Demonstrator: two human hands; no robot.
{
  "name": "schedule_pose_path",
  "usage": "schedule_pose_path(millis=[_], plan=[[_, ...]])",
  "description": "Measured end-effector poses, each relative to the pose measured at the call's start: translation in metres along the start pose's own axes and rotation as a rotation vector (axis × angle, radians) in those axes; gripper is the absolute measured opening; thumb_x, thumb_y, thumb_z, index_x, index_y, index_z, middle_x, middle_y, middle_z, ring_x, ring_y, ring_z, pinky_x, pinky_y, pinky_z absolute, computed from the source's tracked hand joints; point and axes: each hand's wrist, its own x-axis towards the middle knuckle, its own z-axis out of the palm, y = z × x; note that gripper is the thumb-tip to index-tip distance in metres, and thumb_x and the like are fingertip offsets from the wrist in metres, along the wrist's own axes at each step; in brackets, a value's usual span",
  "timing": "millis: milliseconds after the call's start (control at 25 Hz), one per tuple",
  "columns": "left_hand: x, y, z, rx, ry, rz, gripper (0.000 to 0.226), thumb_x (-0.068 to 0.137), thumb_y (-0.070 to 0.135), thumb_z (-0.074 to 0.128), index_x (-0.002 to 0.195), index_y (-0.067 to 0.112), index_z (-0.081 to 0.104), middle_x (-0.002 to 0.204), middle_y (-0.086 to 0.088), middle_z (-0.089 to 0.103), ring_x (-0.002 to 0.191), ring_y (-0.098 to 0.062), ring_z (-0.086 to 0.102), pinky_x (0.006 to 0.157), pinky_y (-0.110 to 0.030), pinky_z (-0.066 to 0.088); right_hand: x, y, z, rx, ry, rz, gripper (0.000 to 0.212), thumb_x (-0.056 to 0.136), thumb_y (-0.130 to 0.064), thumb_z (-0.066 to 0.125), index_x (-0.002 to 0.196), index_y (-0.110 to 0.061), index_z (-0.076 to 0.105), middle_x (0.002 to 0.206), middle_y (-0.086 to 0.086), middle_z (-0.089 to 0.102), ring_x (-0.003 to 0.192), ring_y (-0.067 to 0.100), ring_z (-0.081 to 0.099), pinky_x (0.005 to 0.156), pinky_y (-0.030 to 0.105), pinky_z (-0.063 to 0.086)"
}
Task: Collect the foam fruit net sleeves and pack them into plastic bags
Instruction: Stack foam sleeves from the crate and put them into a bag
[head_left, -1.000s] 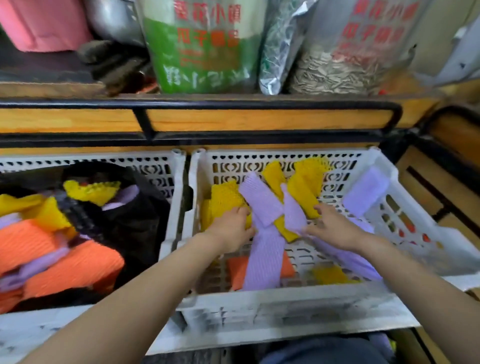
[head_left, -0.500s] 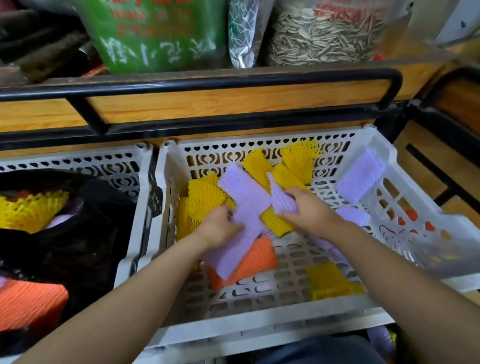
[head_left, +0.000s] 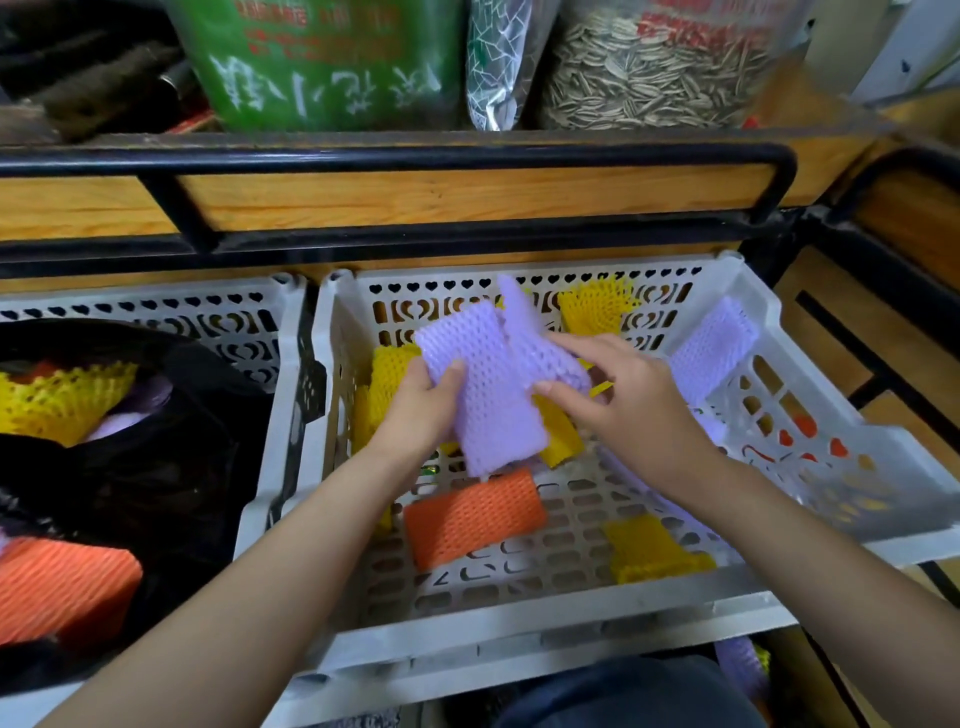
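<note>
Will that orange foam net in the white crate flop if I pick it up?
Probably floppy: the orange sleeve matches the purple sleeves curving in the left hand. Likely very light, being mostly holes. Lying flat, it shouldn't roll.

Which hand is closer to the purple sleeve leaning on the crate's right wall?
Right. The right hand sits just left of that purple sleeve; the left hand is farther left, beyond the held sleeves.

Black-railed wooden shelf (head_left: 415, 200)
</note>
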Motion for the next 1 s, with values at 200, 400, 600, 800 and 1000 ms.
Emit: schedule_pose_path(millis=[200,400,600,800,1000], plan=[[-0.007,0.008,0.007,-0.229,-0.297,0.034,0.041,0.092,0.044,0.05,0.128,0.025,0.049,0.12,0.002,0.065,0.106,-0.016,0.065,0.085,-0.038,0.056,-0.017,0.001,0.0,-0.1,-0.169,-0.019,0.059,0.081,-0.044,0.061,0.136,-0.027,0.047,0.127,-0.009,0.042,0.107,0.007,0.049,0.091,0.023,0.046],[-0.005,0.014,0.024,0.027,-0.243,0.146,0.052,0.086,0.018,0.066,0.133,0.017,0.044,0.125,0.0,0.061,0.111,-0.016,0.061,0.096,-0.045,0.05,-0.027,0.0,-0.026,0.12,0.078,0.18,0.035,0.088,-0.032,0.059,0.119,-0.028,0.044,0.116,-0.015,0.048,0.102,-0.003,0.053,0.079,0.013,0.048],[-0.003,0.025,0.073,-0.024,-0.541,0.201,0.053,0.088,0.003,0.058,0.137,0.008,0.038,0.131,-0.005,0.057,0.117,-0.011,0.057,0.093,-0.024,0.05,-0.027,0.026,-0.066,0.599,0.018,0.455,0.041,0.078,-0.03,0.063,0.115,-0.014,0.053,0.105,-0.007,0.068,0.094,0.007,0.067,0.074,0.021,0.056],[0.018,-0.011,0.117,0.262,-0.703,0.181,0.043,0.09,0.012,0.061,0.127,0.015,0.04,0.119,-0.006,0.054,0.099,-0.016,0.057,0.082,-0.026,0.049,-0.03,0.079,-0.098,0.357,0.191,0.486,0.019,0.085,-0.016,0.064,0.103,-0.013,0.06,0.092,-0.002,0.07,0.074,-0.002,0.066,0.062,0.015,0.054],[0.025,-0.054,0.124,0.683,-1.149,0.246,0.034,0.097,0.009,0.049,0.131,0.011,0.05,0.125,0.005,0.053,0.116,-0.008,0.049,0.093,-0.012,0.038,-0.034,0.127,-0.111,0.179,0.339,0.521,0.028,0.086,-0.016,0.065,0.111,-0.011,0.054,0.101,0.001,0.063,0.079,-0.004,0.059,0.06,0.008,0.049]])
